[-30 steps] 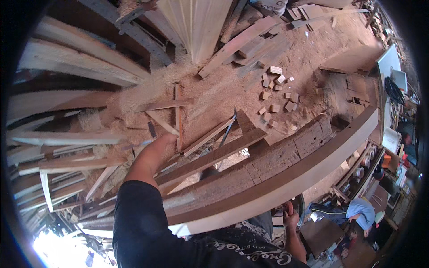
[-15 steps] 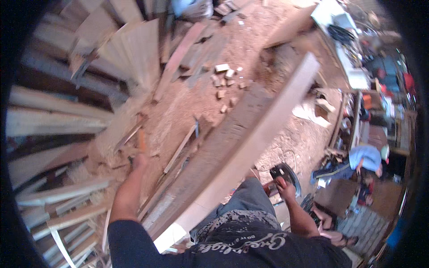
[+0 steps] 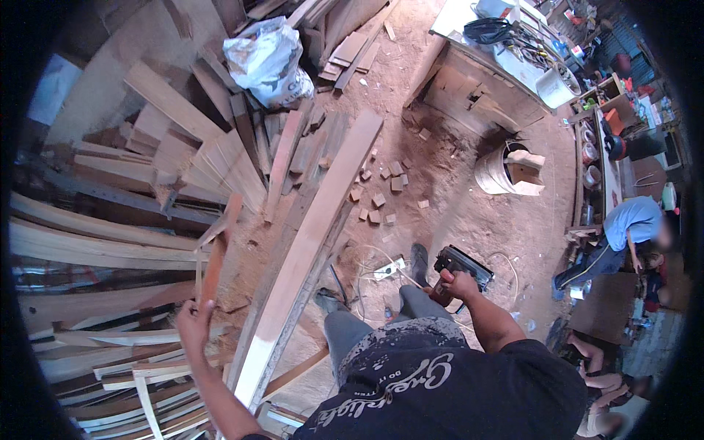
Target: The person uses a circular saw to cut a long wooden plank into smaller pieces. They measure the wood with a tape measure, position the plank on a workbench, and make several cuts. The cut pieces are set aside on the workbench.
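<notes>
The left hand [image 3: 195, 323] holds one end of a wood frame [image 3: 213, 273], left of the long board [image 3: 317, 213]; the right hand [image 3: 460, 284] is wrapped around a black tool [image 3: 469, 265], right of the board

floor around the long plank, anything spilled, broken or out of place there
Yes. Small wooden blocks lie strewn beside the long plank rather than stacked, on a floor dusted with what looks like sawdust. Farther off, the wooden panel under the white-topped bench looks broken, with jagged dark gaps.
</notes>
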Motion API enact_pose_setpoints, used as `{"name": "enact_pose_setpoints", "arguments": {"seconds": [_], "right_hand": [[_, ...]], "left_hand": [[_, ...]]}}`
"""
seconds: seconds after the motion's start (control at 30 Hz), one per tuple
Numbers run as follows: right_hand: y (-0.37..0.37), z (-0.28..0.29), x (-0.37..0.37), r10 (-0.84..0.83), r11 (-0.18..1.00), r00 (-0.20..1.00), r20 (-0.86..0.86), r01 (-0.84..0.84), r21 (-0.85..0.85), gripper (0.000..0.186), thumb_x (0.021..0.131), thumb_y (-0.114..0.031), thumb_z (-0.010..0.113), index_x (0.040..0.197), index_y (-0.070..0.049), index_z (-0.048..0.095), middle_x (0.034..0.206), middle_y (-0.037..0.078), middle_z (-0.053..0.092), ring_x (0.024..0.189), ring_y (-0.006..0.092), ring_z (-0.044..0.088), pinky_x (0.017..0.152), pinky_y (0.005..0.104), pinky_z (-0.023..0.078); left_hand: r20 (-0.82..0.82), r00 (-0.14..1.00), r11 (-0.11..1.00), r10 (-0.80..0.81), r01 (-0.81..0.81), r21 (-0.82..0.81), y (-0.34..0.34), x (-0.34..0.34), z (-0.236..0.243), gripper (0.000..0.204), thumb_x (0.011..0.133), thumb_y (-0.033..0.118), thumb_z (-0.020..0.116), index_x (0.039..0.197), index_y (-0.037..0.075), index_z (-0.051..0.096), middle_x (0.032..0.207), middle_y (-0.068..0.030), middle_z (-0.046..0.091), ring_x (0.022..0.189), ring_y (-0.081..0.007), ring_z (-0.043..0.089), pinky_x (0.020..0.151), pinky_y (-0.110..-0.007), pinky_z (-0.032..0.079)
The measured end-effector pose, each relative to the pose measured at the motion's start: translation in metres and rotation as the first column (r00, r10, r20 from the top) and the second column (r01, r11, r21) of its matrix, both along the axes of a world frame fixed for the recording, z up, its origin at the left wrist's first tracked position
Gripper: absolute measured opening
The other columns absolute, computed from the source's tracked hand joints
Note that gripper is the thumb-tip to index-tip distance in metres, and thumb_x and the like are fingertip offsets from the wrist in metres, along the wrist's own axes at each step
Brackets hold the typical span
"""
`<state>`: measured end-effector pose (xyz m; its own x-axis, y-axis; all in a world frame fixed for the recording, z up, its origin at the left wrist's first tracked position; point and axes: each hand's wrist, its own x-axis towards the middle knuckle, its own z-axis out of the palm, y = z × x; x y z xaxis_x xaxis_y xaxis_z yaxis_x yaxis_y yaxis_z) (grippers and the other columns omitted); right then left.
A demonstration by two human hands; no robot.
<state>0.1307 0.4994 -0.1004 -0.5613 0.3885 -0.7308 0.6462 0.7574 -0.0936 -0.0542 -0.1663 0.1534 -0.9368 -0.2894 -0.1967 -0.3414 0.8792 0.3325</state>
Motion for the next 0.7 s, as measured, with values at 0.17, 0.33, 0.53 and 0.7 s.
{"name": "enact_pose_setpoints", "arguments": {"seconds": [0.17,0.33,0.53,0.7], "right_hand": [[0.035,-0.018,0.000,0.002,1.000,1.000,-0.020,-0.003,-0.015,0.054,0.081,-0.051,0.075,0.112,-0.006,0.075,0.113,0.023,0.073,0.107,0.0409,0.070,0.095,0.0478,0.056],[0.060,-0.027,0.005,0.018,0.996,0.997,-0.074,-0.024,-0.084,0.060,0.082,-0.056,0.074,0.109,-0.003,0.075,0.111,0.025,0.073,0.107,0.0430,0.070,0.096,0.0487,0.055],[0.068,-0.025,0.021,-0.137,0.988,0.980,-0.146,0.124,-0.090,0.063,0.080,-0.057,0.075,0.110,-0.002,0.075,0.112,0.026,0.073,0.110,0.0425,0.069,0.097,0.0491,0.055],[0.073,-0.041,0.043,-0.212,0.977,0.970,-0.122,0.209,-0.034,0.065,0.079,-0.058,0.076,0.110,-0.001,0.075,0.111,0.027,0.072,0.109,0.0428,0.069,0.096,0.0492,0.055]], "left_hand": [[-0.157,0.987,0.999,-0.044,0.044,-0.002,0.122,0.037,0.020,0.050,0.081,0.040,0.086,0.088,-0.003,0.062,0.089,-0.0149,0.060,0.084,-0.0306,0.059,0.074,-0.044,0.047],[-0.329,0.924,0.975,-0.196,0.219,0.033,0.207,0.055,-0.046,0.050,0.078,0.044,0.086,0.086,0.001,0.062,0.091,-0.0141,0.060,0.090,-0.0362,0.058,0.086,-0.051,0.044],[-0.342,0.887,0.950,-0.311,0.298,-0.090,0.234,0.053,-0.098,0.050,0.079,0.044,0.086,0.099,0.005,0.062,0.107,-0.0188,0.058,0.104,-0.0404,0.054,0.097,-0.054,0.041],[-0.260,0.935,0.937,-0.241,0.154,-0.315,0.269,0.018,-0.078,0.087,0.074,0.038,0.088,0.143,0.007,0.044,0.140,-0.0229,0.051,0.131,-0.0450,0.046,0.114,-0.056,0.033]]}}
